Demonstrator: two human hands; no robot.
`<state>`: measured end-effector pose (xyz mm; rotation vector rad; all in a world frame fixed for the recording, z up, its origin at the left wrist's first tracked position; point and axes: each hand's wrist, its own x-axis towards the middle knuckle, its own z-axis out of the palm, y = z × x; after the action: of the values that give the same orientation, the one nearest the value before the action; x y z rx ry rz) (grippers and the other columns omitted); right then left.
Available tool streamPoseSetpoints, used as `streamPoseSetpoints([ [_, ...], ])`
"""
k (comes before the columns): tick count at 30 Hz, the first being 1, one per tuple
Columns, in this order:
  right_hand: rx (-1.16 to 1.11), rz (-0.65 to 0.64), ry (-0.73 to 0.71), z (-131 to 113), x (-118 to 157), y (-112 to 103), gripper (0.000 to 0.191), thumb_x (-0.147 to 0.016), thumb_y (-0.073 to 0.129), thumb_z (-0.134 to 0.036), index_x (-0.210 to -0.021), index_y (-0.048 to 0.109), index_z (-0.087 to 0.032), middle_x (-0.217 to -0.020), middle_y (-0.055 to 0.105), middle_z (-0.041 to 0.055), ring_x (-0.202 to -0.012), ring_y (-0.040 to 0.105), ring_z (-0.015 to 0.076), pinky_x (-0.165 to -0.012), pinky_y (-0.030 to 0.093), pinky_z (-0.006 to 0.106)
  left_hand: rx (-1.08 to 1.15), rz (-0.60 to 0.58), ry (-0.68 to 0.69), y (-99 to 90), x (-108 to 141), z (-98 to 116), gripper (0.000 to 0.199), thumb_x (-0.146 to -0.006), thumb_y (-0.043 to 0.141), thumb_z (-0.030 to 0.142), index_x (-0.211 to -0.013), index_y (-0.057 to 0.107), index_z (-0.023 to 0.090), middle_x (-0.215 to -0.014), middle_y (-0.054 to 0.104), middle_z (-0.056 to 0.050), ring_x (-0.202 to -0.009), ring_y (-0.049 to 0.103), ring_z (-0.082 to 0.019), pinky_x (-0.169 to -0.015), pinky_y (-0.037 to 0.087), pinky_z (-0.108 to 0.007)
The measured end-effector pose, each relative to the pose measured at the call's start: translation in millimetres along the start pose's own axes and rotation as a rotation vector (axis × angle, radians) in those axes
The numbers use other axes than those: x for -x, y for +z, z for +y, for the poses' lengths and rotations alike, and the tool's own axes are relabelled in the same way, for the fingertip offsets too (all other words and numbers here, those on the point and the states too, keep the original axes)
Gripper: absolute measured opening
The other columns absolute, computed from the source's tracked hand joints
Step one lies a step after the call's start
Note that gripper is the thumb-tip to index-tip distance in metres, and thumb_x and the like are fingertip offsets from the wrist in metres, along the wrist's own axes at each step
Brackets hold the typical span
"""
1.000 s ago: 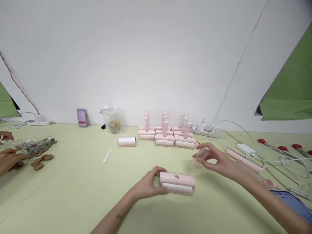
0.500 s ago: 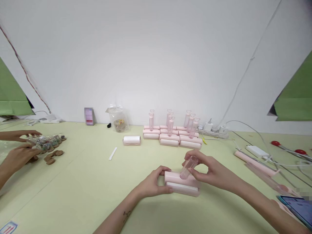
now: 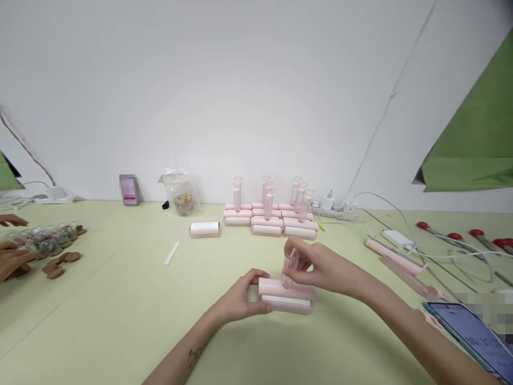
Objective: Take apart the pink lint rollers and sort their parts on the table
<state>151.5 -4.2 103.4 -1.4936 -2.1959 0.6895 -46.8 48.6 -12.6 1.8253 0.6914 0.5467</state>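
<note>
A pink lint roller [image 3: 276,289] with a white paper roll lies level at the front middle of the table. My left hand [image 3: 238,300] is closed around its left end, thumb on the front and fingers behind. My right hand [image 3: 320,266] pinches the clear pink handle [image 3: 289,267], which stands nearly upright on the roller's top. The fingers cover part of the handle, so whether it is locked in cannot be seen. Behind, several similar pink rollers [image 3: 266,230] stand in rows, many with upright handles. To their left lies a white roll in a clear cover [image 3: 205,230].
A white strip [image 3: 172,253] lies left of centre. At far left a co-worker's hands [image 3: 14,259] are beside small glass domes [image 3: 48,240] and cork pieces [image 3: 56,271]. On the right are cables, a long pink part [image 3: 395,256], red-ended tools [image 3: 455,237] and a phone [image 3: 468,334].
The handle has gone from tilted to nearly upright on the roller, with my right hand turning along with it. My left hand keeps its hold. The view has swung somewhat to the right.
</note>
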Motion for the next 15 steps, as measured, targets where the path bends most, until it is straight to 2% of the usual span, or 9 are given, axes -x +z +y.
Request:
streamPoseSetpoints([
  [5,0.113,0.092,0.023,0.3,-4.5,5.9,0.025,-0.076,0.046,-0.025,-0.064,0.024,-0.023,-0.053,0.046,-0.0076,-0.048,0.041,0.0097,-0.043,0.026,0.019,-0.002,-0.004,0.003,0.0,-1.0,0.8,0.051,-0.067,0.065,0.027,-0.111,0.042,0.021,-0.11,0.05,-0.004,-0.1,0.048,-0.019,-0.083,0.04,-0.028],
  [9,0.14,0.113,0.041,4.0,-5.0,11.9,0.025,-0.075,0.046,-0.026,-0.064,0.023,-0.023,-0.05,0.042,-0.0087,-0.045,0.035,0.0095,-0.041,0.023,0.019,-0.075,0.042,-0.01,3.5,2.6,5.2,0.045,-0.068,0.062,0.026,-0.109,0.043,0.021,-0.108,0.052,-0.003,-0.097,0.049,-0.02,-0.082,0.04,-0.029],
  [12,0.09,0.112,0.039,7.7,-4.2,17.1,0.02,-0.076,0.044,-0.026,-0.067,0.027,-0.024,-0.05,0.046,-0.0084,-0.045,0.039,0.0104,-0.042,0.025,0.019,-0.142,0.092,-0.017,6.0,6.6,9.0,0.044,-0.068,0.061,0.028,-0.108,0.044,0.022,-0.109,0.052,-0.003,-0.099,0.049,-0.021,-0.085,0.039,-0.03],
  [15,0.052,0.13,0.029,11.1,-5.0,22.0,0.014,-0.078,0.044,-0.028,-0.072,0.032,-0.024,-0.052,0.052,-0.0073,-0.048,0.047,0.0125,-0.044,0.031,0.021,-0.117,0.071,-0.023,5.5,8.2,8.9,0.046,-0.068,0.062,0.029,-0.11,0.044,0.022,-0.11,0.052,-0.003,-0.1,0.049,-0.021,-0.086,0.039,-0.03],
])
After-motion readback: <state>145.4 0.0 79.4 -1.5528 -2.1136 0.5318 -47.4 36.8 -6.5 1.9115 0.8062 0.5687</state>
